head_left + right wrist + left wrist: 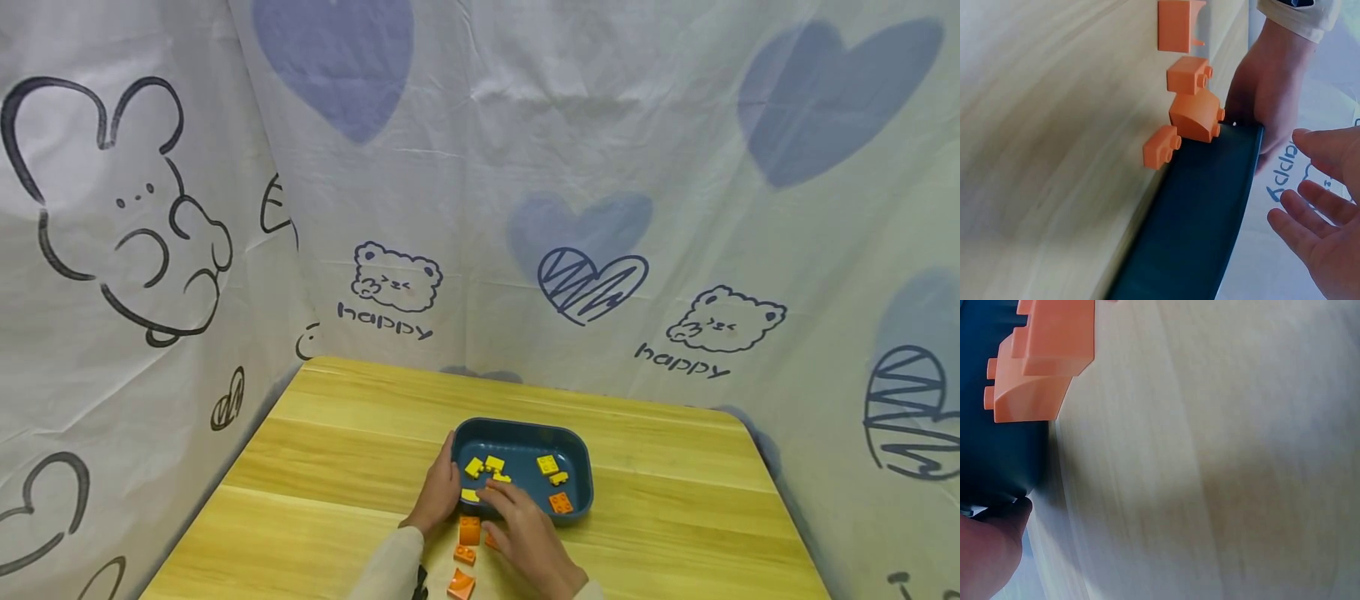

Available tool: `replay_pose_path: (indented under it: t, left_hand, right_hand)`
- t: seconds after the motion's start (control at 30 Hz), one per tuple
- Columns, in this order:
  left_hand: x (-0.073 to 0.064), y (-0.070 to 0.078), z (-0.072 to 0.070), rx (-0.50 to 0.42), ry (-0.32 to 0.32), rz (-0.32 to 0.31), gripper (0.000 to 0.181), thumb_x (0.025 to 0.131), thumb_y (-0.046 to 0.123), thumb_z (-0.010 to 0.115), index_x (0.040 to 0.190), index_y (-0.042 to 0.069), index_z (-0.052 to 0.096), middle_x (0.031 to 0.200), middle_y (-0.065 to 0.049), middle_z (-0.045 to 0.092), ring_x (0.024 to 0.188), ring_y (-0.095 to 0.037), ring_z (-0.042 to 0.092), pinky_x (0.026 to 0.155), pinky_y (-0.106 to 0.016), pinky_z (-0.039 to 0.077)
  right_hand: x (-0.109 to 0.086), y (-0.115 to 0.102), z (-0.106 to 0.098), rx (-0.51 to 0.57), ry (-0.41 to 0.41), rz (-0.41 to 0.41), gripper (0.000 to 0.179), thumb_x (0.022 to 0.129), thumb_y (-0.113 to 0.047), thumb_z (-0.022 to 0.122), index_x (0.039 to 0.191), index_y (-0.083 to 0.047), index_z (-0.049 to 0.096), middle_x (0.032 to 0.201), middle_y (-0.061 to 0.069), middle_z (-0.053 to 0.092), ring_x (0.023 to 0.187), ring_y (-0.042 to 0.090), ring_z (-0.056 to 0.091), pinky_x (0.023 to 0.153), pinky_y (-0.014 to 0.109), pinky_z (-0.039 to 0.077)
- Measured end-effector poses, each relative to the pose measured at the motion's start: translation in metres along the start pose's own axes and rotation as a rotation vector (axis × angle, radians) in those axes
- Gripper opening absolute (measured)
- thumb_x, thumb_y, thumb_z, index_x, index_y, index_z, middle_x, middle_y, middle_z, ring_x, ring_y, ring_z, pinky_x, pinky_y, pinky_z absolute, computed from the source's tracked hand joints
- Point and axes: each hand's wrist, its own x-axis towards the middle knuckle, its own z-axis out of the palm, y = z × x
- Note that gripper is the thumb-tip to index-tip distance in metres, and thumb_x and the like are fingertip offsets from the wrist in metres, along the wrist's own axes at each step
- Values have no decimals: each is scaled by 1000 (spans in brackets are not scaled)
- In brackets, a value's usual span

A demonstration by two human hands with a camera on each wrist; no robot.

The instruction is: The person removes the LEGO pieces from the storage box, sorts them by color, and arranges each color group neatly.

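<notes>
Yellow toy bricks (547, 464) and an orange brick (560, 502) lie in a dark blue tray (525, 480). Against the tray's left end rests my left hand (438, 490), its thumb (1004, 540) at the outer wall near a corner. My right hand (528, 533) hovers over the tray's near rim, fingers reaching inside; the right wrist view shows them spread, with nothing between them. Outside the near wall, several orange bricks sit on the table: a curved one (1195, 117), a small two-stud one (1161, 147), another small one (464, 554) and a concave one (461, 585).
A wooden table (675, 508) carries everything. Behind it and on the left hangs a pale cloth (480, 150) printed with hearts and cartoon bears, close to the table's far edge.
</notes>
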Motion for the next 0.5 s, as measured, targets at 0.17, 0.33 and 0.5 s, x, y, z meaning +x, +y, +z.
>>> replay_pose_path:
  t: [0.17, 0.33, 0.5]
  left_hand:
    - [-2, 2, -1, 4, -4, 0, 56, 105, -8, 35, 159, -12, 22, 161, -35, 30, 147, -51, 32, 119, -64, 27]
    - [-4, 2, -1, 9, -2, 4, 56, 105, -8, 36, 159, -13, 22, 160, -35, 31, 146, -51, 33, 118, -65, 28]
    - [-2, 0, 0, 8, 2, 14, 56, 105, -8, 36, 159, -12, 22, 160, -35, 31, 146, -51, 33, 118, -64, 28]
  right_hand:
    - [3, 5, 0, -5, 46, -32, 48, 83, -8, 87, 127, -11, 71, 134, 11, 65, 119, 30, 66, 91, 44, 61]
    - [7, 8, -2, -22, 81, -48, 54, 80, -9, 90, 131, -11, 69, 134, 12, 64, 119, 30, 65, 91, 44, 61]
    - [10, 12, -7, -39, 73, -10, 57, 81, -10, 90, 133, -11, 68, 137, 15, 63, 123, 31, 63, 95, 45, 59]
